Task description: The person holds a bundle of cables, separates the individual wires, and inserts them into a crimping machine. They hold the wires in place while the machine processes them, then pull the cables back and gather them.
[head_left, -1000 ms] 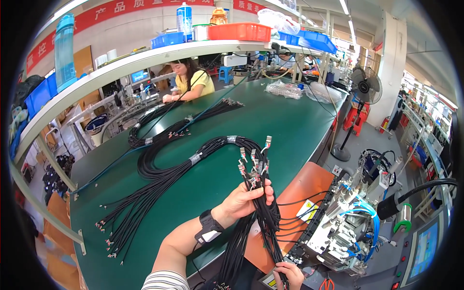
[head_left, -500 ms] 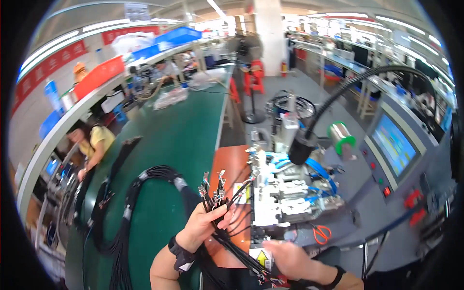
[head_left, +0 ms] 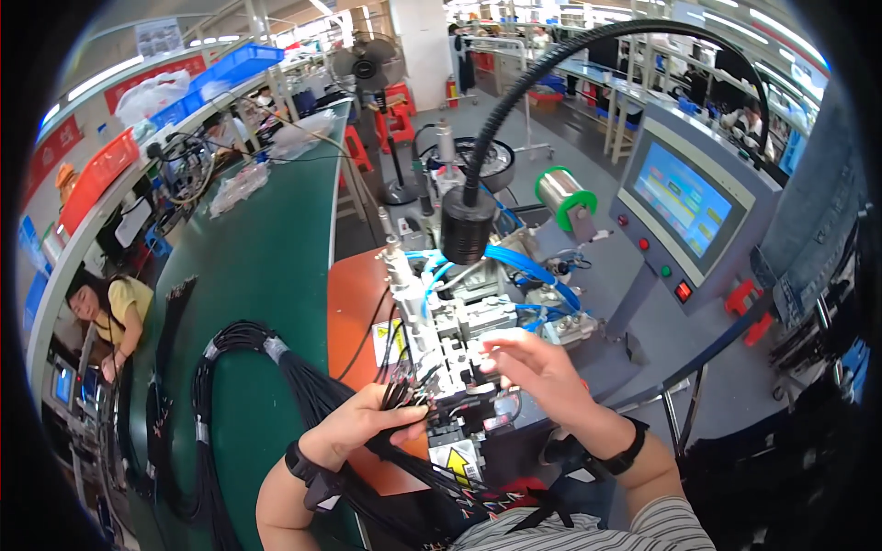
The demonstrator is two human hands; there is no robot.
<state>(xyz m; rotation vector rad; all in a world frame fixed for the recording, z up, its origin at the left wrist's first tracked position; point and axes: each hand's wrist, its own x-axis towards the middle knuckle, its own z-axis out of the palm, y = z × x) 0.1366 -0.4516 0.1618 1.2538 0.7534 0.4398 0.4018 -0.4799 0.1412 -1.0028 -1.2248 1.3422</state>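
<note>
— Where's the cable bundle?

— My left hand is closed around it, the wire ends held just beside the small fixture. The rest trails back over the green bench.

— And the right hand?

— Open, fingers spread over the fixture, holding nothing.

— How far along?

— Early, I'd judge: no wire looks seated in the fixture yet, so the whole bundle remains.

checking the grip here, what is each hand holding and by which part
The left hand grips a bundle of black cables just behind their connector ends. The right hand holds nothing; its fingers are spread open over the machine.
</note>
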